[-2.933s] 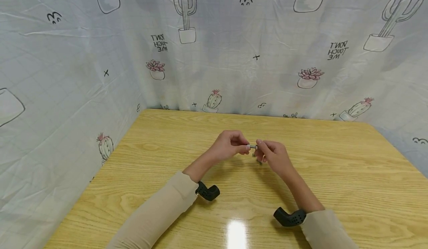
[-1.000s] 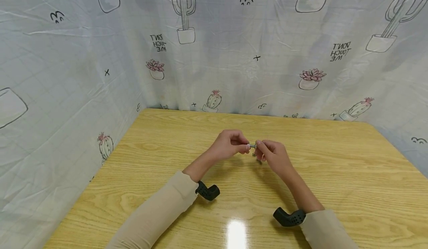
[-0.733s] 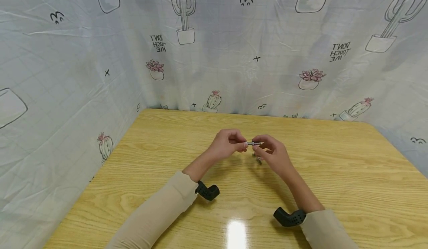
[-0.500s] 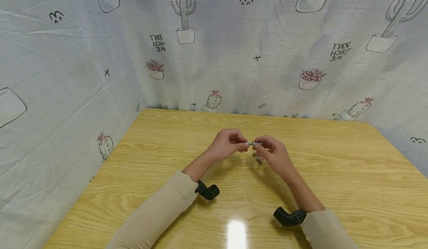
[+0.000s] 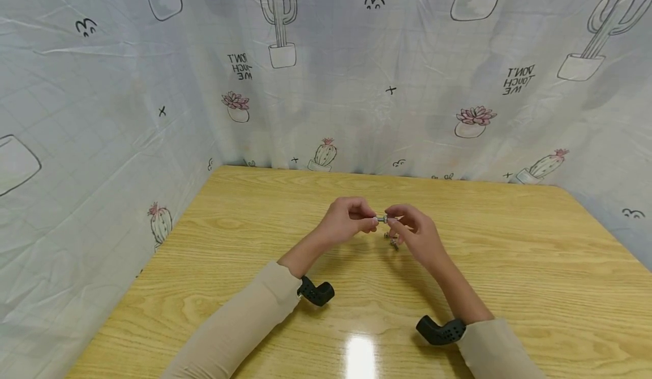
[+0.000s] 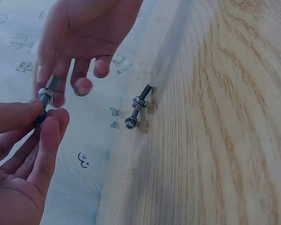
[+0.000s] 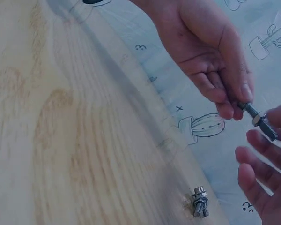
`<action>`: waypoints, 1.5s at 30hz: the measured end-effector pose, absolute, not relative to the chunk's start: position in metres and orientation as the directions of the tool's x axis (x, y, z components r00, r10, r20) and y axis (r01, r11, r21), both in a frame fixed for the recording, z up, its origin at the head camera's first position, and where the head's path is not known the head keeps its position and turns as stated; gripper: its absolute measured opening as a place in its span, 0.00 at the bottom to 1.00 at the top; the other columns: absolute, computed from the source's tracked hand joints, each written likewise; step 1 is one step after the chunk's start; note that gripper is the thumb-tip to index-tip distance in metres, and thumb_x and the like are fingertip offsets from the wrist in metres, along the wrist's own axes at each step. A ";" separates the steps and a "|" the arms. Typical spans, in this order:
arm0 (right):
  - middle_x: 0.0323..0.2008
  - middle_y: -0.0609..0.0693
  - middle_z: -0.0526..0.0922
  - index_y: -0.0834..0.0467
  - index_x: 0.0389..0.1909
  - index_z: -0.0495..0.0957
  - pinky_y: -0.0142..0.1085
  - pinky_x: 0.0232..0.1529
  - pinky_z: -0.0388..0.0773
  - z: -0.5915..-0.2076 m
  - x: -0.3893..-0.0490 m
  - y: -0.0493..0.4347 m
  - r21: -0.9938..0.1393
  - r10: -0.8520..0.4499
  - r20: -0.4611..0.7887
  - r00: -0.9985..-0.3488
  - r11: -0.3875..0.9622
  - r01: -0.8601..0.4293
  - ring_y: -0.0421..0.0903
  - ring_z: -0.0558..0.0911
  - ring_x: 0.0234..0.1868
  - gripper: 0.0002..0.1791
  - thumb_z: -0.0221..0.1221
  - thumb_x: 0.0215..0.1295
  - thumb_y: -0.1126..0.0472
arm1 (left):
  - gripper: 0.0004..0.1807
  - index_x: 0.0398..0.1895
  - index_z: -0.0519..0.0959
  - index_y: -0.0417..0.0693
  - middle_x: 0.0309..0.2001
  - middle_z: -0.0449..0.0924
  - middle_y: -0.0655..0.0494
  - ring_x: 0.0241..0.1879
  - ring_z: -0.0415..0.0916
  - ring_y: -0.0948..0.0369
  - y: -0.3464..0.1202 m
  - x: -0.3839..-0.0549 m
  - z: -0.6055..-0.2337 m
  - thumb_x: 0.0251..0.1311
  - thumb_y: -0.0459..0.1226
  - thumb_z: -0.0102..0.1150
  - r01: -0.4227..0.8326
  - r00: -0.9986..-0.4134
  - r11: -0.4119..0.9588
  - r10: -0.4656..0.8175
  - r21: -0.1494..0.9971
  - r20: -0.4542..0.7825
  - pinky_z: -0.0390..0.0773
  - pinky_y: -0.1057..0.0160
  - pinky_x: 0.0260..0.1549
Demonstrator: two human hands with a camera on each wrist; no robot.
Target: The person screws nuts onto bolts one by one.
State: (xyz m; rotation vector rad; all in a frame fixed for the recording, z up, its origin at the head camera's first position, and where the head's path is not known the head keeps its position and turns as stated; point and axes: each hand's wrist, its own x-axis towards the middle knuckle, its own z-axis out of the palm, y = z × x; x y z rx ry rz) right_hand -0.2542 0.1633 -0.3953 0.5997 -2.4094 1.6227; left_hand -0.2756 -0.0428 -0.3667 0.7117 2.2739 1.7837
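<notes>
My left hand [image 5: 347, 219] pinches the head end of a steel bolt [image 7: 251, 110] between thumb and fingertips, and the bolt lies roughly level above the table. Partway along its thread sits a hex nut [image 7: 256, 120]. Thumb and forefinger of my right hand [image 5: 415, 232] curl round the bolt at the nut, fingertips right at it; the threaded end sticks out past the nut between them. The right hand's other fingers are spread below in the right wrist view. On the table under the hands lie more metal bolts with nuts [image 6: 139, 102], close together.
The wood-grain table [image 5: 265, 198] reaches back to a pale curtain [image 5: 346, 73] printed with cacti, which also hangs along the left. Black curved wrist mounts [image 5: 317, 292] are worn at both sleeve cuffs, above the tabletop.
The right hand has shifted slightly up and its thumb and forefinger have spread and turned about the nut, baring the threaded end. The left hand keeps its pinch, moved slightly left.
</notes>
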 end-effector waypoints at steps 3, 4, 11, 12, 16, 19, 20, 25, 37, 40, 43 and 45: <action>0.49 0.59 0.80 0.61 0.53 0.76 0.41 0.32 0.84 -0.396 -0.254 0.164 -0.836 -0.246 0.376 -0.893 0.325 -0.442 0.47 0.84 0.38 0.14 0.56 0.70 0.60 | 0.03 0.36 0.80 0.40 0.38 0.83 0.45 0.35 0.85 0.60 -0.043 -0.275 -0.367 0.63 0.31 0.60 0.250 -0.880 0.174 0.451 0.953 0.148 0.83 0.48 0.45; 0.48 0.59 0.80 0.60 0.52 0.77 0.41 0.32 0.84 -0.396 -0.254 0.164 -0.835 -0.248 0.375 -0.893 0.327 -0.442 0.47 0.84 0.38 0.13 0.56 0.70 0.60 | 0.03 0.37 0.80 0.40 0.38 0.83 0.45 0.35 0.85 0.60 -0.043 -0.275 -0.366 0.63 0.31 0.60 0.251 -0.880 0.176 0.451 0.952 0.149 0.83 0.48 0.45; 0.25 0.60 0.79 0.66 0.33 0.79 0.38 0.28 0.79 -0.395 -0.252 0.160 -0.847 -0.229 0.327 -0.917 0.359 -0.392 0.55 0.78 0.27 0.19 0.49 0.75 0.55 | 0.03 0.37 0.80 0.40 0.38 0.84 0.44 0.39 0.85 0.51 -0.043 -0.274 -0.366 0.62 0.31 0.61 0.286 -0.855 0.182 0.492 0.941 0.165 0.82 0.45 0.46; 0.23 0.60 0.78 0.67 0.32 0.79 0.38 0.28 0.78 -0.393 -0.251 0.159 -0.848 -0.228 0.322 -0.919 0.362 -0.387 0.56 0.76 0.26 0.20 0.48 0.76 0.55 | 0.03 0.37 0.80 0.40 0.38 0.85 0.44 0.39 0.85 0.50 -0.043 -0.274 -0.366 0.62 0.31 0.61 0.292 -0.851 0.184 0.497 0.938 0.168 0.82 0.46 0.45; 0.31 0.63 0.81 0.66 0.40 0.78 0.40 0.28 0.80 -0.384 -0.243 0.154 -0.834 -0.226 0.322 -0.919 0.393 -0.389 0.52 0.79 0.27 0.14 0.49 0.75 0.60 | 0.02 0.36 0.80 0.40 0.38 0.84 0.45 0.38 0.85 0.53 -0.043 -0.275 -0.367 0.62 0.31 0.61 0.287 -0.859 0.192 0.484 0.938 0.164 0.83 0.47 0.45; 0.42 0.65 0.81 0.67 0.50 0.76 0.43 0.31 0.83 -0.380 -0.239 0.153 -0.814 -0.242 0.354 -0.904 0.397 -0.425 0.52 0.83 0.33 0.12 0.53 0.72 0.65 | 0.02 0.36 0.81 0.41 0.38 0.83 0.46 0.37 0.85 0.56 -0.044 -0.275 -0.368 0.63 0.31 0.60 0.273 -0.872 0.196 0.464 0.942 0.157 0.83 0.47 0.45; 0.45 0.65 0.80 0.68 0.52 0.75 0.44 0.32 0.83 -0.380 -0.239 0.153 -0.810 -0.248 0.362 -0.898 0.394 -0.435 0.53 0.84 0.36 0.13 0.54 0.70 0.66 | 0.02 0.36 0.80 0.41 0.38 0.83 0.46 0.37 0.85 0.57 -0.044 -0.275 -0.368 0.63 0.31 0.60 0.270 -0.875 0.195 0.459 0.943 0.156 0.83 0.47 0.45; 0.44 0.62 0.82 0.65 0.50 0.77 0.42 0.32 0.83 -0.389 -0.245 0.157 -0.812 -0.249 0.369 -0.895 0.383 -0.441 0.56 0.83 0.37 0.12 0.55 0.70 0.64 | 0.03 0.37 0.80 0.41 0.38 0.83 0.46 0.35 0.85 0.61 -0.044 -0.275 -0.368 0.63 0.31 0.61 0.262 -0.876 0.190 0.458 0.946 0.151 0.83 0.48 0.45; 0.26 0.60 0.79 0.65 0.33 0.78 0.37 0.26 0.78 -0.400 -0.253 0.159 -0.824 -0.205 0.357 -0.911 0.389 -0.411 0.54 0.78 0.25 0.19 0.49 0.75 0.54 | 0.02 0.36 0.80 0.40 0.38 0.84 0.44 0.40 0.84 0.46 -0.043 -0.274 -0.369 0.62 0.31 0.62 0.318 -0.842 0.194 0.507 0.928 0.182 0.82 0.45 0.45; 0.38 0.60 0.81 0.63 0.46 0.77 0.39 0.29 0.82 -0.399 -0.252 0.160 -0.826 -0.216 0.379 -0.900 0.361 -0.434 0.52 0.82 0.32 0.13 0.53 0.72 0.58 | 0.02 0.36 0.80 0.41 0.38 0.83 0.46 0.39 0.85 0.51 -0.044 -0.274 -0.370 0.62 0.31 0.61 0.296 -0.861 0.196 0.478 0.935 0.172 0.82 0.46 0.45; 0.47 0.59 0.79 0.63 0.51 0.76 0.41 0.33 0.84 -0.399 -0.252 0.160 -0.826 -0.238 0.394 -0.888 0.332 -0.455 0.52 0.84 0.38 0.13 0.57 0.70 0.61 | 0.02 0.37 0.80 0.42 0.38 0.83 0.47 0.39 0.85 0.51 -0.045 -0.275 -0.370 0.62 0.31 0.61 0.283 -0.871 0.192 0.463 0.940 0.168 0.82 0.46 0.45; 0.46 0.60 0.80 0.64 0.50 0.76 0.41 0.34 0.84 -0.398 -0.251 0.159 -0.826 -0.244 0.391 -0.888 0.333 -0.455 0.50 0.84 0.38 0.13 0.57 0.70 0.61 | 0.02 0.37 0.80 0.42 0.38 0.83 0.47 0.39 0.85 0.52 -0.045 -0.275 -0.370 0.62 0.31 0.61 0.279 -0.871 0.187 0.462 0.942 0.166 0.82 0.45 0.46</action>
